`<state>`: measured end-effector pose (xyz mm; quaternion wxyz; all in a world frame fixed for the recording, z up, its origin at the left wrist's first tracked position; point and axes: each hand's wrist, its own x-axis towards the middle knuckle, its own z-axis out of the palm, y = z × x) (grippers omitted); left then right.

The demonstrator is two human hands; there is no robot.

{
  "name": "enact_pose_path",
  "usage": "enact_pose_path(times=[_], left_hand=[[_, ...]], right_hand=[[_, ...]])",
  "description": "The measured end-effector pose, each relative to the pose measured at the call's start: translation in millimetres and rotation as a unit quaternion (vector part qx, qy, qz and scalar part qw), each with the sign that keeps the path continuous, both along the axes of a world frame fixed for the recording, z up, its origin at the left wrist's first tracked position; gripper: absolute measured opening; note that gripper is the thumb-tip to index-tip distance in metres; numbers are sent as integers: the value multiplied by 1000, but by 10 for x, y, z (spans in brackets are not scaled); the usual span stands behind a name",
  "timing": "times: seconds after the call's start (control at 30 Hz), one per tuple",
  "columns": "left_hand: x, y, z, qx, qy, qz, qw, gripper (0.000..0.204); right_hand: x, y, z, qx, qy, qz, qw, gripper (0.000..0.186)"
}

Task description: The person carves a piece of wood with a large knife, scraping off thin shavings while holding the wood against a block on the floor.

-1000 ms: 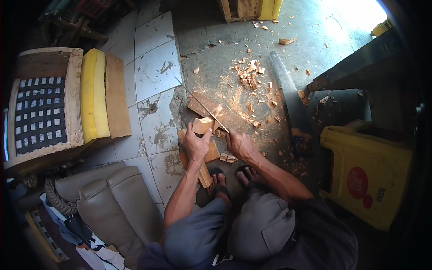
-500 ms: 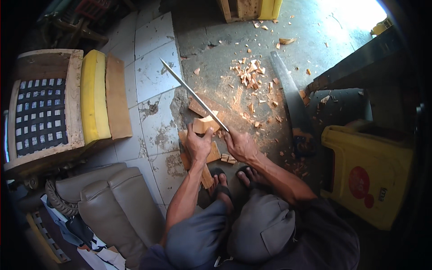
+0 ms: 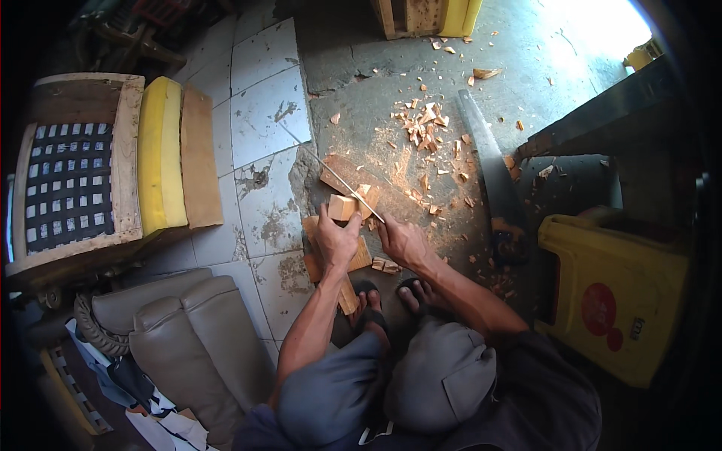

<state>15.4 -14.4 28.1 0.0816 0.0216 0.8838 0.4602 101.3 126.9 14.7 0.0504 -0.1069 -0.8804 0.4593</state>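
My left hand [image 3: 336,239] is closed on a small pale wooden block [image 3: 342,207], steadying it over a flat board [image 3: 338,174] on the floor. In my right hand [image 3: 404,242] is a long, thin machete [image 3: 325,164], its handle hidden by the fingers. The blade slants up and left, edge-on to the view, passing close by the block's right side; whether it touches the wood I cannot tell. Beside my left wrist lie more wooden offcuts [image 3: 361,255], and two short pieces [image 3: 386,265] rest before my sandalled feet.
A handsaw [image 3: 487,146] lies right of scattered wood chips [image 3: 426,124]. Further right stands a yellow plastic stool [image 3: 613,293]. At left are a wooden seat frame [image 3: 129,158] with yellow foam [image 3: 161,154] and grey-brown cushions [image 3: 184,353]. Cracked white tiles [image 3: 271,113] border the concrete.
The machete has turned so its blade shows thinner, its tip slightly lower. The block has tilted in my left hand and shows another face. Both hands keep their hold.
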Motion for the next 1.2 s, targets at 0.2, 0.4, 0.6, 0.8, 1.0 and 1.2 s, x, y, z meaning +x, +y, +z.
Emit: enact_pose_path(times=[0.2,0.4,0.6,0.8,1.0,1.2], left_hand=[[-149,-144,21,11,-23,-31,999,49],[-27,-157,28,-24,-37,-21,999,48],[-30,-48,69,-28,-15,-17,999,54],[5,67,163,-11,27,-42,999,47],[79,151,227,-22,-7,-42,999,42],[24,-48,97,0,14,-40,999,37]], right_hand=[[-71,52,-18,-86,-145,10,986,28],[34,-157,195,-44,95,-28,994,21],[9,70,-67,-15,-163,17,986,23],[-2,81,403,-131,-96,-70,984,25],[111,73,-60,15,-80,-14,997,22],[-35,75,249,-95,-174,13,980,25]])
